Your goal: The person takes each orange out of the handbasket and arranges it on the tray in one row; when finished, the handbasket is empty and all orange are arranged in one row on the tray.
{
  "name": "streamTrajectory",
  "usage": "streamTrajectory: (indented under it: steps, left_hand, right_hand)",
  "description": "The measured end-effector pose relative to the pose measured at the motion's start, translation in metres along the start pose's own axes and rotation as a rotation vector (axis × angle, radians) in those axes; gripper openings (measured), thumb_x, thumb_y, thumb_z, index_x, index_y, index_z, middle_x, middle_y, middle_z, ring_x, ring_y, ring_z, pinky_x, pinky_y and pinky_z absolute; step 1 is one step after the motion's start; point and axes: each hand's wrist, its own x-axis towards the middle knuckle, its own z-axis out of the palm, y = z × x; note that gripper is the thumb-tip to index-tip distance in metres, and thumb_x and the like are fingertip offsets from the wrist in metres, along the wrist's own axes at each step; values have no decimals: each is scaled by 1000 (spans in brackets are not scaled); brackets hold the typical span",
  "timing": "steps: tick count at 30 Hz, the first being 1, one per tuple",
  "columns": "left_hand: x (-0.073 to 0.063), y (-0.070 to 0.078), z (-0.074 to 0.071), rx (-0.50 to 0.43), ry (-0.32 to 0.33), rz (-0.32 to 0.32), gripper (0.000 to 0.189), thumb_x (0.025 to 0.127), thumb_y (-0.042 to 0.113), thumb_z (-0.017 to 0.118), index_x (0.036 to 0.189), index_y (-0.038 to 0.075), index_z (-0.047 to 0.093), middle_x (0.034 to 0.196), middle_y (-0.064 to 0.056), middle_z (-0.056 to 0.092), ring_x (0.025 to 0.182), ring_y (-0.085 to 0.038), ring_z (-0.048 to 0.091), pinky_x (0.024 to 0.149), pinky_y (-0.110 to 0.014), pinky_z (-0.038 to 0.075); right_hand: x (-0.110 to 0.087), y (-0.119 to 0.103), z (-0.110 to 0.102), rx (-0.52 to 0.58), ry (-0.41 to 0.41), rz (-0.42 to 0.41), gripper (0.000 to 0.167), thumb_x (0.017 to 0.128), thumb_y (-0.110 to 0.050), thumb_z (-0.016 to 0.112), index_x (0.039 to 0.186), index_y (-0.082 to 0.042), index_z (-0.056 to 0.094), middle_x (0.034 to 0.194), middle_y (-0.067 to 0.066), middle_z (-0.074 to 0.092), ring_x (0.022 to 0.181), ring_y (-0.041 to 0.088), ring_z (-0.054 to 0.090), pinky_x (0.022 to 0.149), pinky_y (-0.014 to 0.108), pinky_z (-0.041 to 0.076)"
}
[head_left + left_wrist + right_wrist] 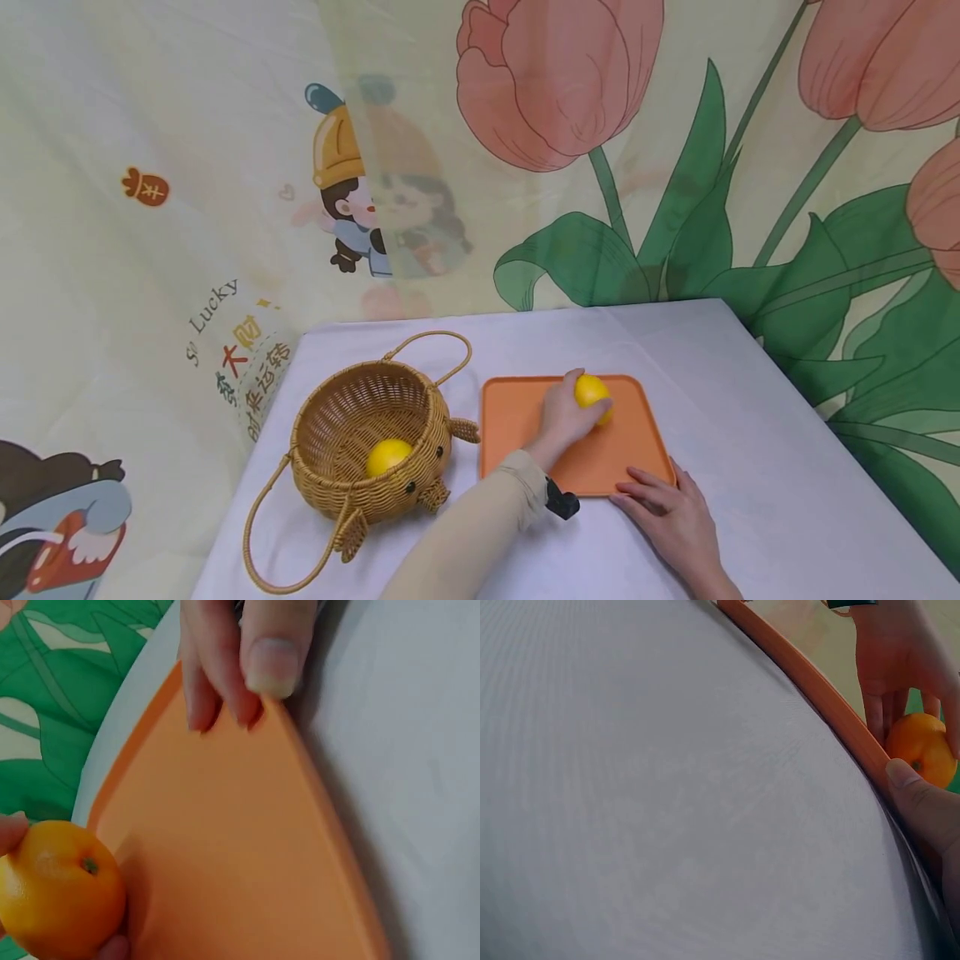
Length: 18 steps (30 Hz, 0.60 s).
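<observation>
My left hand (pixel 566 417) reaches over the orange tray (pixel 517 442) and grips an orange (pixel 592 392) near its far right corner. Thumb and fingers lie on opposite sides of the fruit, whose green stem end (pixel 90 865) shows in the left wrist view. Whether the orange touches the tray cannot be told. At the near right corner, my right hand (pixel 678 525) holds the tray's rim. Its thumb (pixel 904 774) lies on the rim in the right wrist view, and two fingers (pixel 244 709) reach inside the tray in the left wrist view.
Left of the tray stands a wicker basket (pixel 311 492) with animal features and two loop handles. A second orange (pixel 388 457) lies inside it. A white cloth (pixel 772 500) covers the table. Printed curtains (pixel 420 50) hang behind and at the left.
</observation>
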Motion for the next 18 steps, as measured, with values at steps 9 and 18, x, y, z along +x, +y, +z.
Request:
streamTrajectory:
  steps: [9, 18]
  left_hand:
    - [14, -1, 3, 17, 2, -8, 71, 91, 48, 76, 151, 22, 50, 125, -5, 62, 102, -20, 57, 85, -34, 51]
    - [17, 0, 5, 0, 29, -25, 72, 91, 50, 75, 152, 21, 49, 124, -5, 64, 101, -22, 58, 88, -38, 50]
  right_hand:
    - [-1, 1, -1, 13, 7, -22, 22, 77, -30, 92, 96, -20, 85, 120, 11, 73, 139, 53, 34, 119, 62, 14]
    - [0, 1, -1, 4, 7, -20, 22, 77, -30, 92, 96, -20, 85, 120, 11, 73, 140, 53, 34, 118, 63, 15]
